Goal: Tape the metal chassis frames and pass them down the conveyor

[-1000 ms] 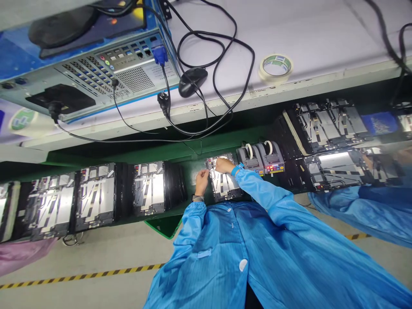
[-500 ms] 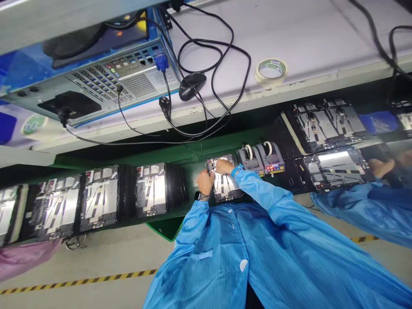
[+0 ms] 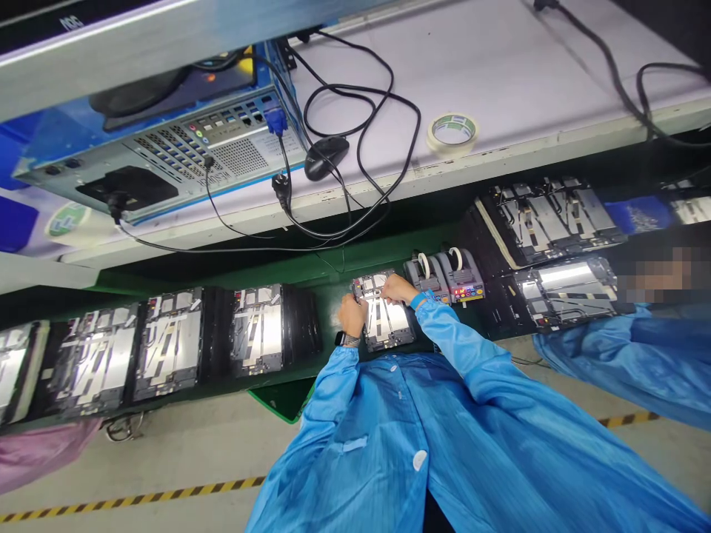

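A flat electronic panel (image 3: 387, 329) with silver plates, dark strips and a black border lies on the green bench in front of me. My left hand (image 3: 352, 314) rests at its upper left edge with the fingers curled in; whatever they grip is hidden. Over the panel's upper right part is my right hand (image 3: 398, 289), its fingers pinched together and pointing left. Anything between those fingertips is too small to name. Just right of the right hand stand two grey tape dispensers (image 3: 465, 281) with white tape rolls on top.
To the left stand rows of similar panels (image 3: 256, 329); more panels (image 3: 555, 215) lie at the right. A co-worker's blue sleeve (image 3: 616, 363) reaches in there. The shelf above holds a computer case (image 3: 222, 155), a mouse (image 3: 326, 158), loose cables and a tape roll (image 3: 454, 132).
My right hand has drawn slightly right and down from the panel's top middle. My left hand stays at the left edge. The view has tilted and shifted a little.
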Motion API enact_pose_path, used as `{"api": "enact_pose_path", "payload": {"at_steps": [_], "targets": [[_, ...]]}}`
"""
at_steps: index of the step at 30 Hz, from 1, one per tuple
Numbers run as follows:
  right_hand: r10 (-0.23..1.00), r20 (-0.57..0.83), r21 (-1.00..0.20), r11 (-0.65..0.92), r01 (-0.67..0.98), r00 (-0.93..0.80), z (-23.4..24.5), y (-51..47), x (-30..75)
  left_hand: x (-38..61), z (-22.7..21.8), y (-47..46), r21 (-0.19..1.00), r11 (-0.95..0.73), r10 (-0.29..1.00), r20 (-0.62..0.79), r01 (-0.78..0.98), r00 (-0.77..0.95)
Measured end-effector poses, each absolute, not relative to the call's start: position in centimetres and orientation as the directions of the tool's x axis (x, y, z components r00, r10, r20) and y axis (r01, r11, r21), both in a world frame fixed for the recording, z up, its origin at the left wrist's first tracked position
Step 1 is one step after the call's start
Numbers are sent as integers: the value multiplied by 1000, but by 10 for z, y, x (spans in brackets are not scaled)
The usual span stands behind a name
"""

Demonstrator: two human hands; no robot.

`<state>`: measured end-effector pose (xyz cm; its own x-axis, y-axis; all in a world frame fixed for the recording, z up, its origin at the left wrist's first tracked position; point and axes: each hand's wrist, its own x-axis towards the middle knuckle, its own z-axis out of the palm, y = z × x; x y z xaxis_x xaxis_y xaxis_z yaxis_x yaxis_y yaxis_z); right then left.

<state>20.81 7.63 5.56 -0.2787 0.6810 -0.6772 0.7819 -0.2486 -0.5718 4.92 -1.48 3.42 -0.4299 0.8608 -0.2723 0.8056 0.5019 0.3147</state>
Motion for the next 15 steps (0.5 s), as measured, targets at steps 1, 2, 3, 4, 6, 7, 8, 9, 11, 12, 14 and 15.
{"api": "enact_pose_path", "payload": {"at_steps": [1,2,3,4,6,7,8,9,11,12,14,15], "targets": [[684,-674,-573,-246,782,-279,53,75,210,50,33,-15,317,500,863,-265,806,-430],[688,-671,-572,-244,783,-276,51,74,212,50,32,-16,319,497,864,-260,807,-430],[695,-668,-569,-244,786,-268,49,72,213,50,31,-16,321,496,866,-256,807,-430],[699,-667,-562,-245,790,-258,47,71,214,50,30,-17,323,494,867,-253,807,-430],[705,-669,-544,-247,802,-236,45,69,215,50,28,-17,325,494,868,-247,807,-432],[708,-669,-535,-247,808,-227,45,68,215,49,28,-17,325,492,869,-243,807,-432],[711,-668,-529,-246,812,-219,45,67,215,49,28,-18,325,492,869,-241,808,-432],[715,-666,-521,-245,818,-211,46,67,215,49,27,-18,326,492,869,-240,807,-433],[727,-658,-504,-234,832,-194,48,67,214,49,27,-19,328,492,869,-240,806,-432],[735,-652,-494,-226,840,-186,49,67,214,49,27,-19,330,491,870,-240,806,-431],[748,-641,-477,-212,853,-173,49,67,213,50,26,-20,329,490,871,-229,807,-435],[752,-637,-473,-208,856,-170,49,67,213,50,25,-21,328,487,873,-220,809,-436]]}}
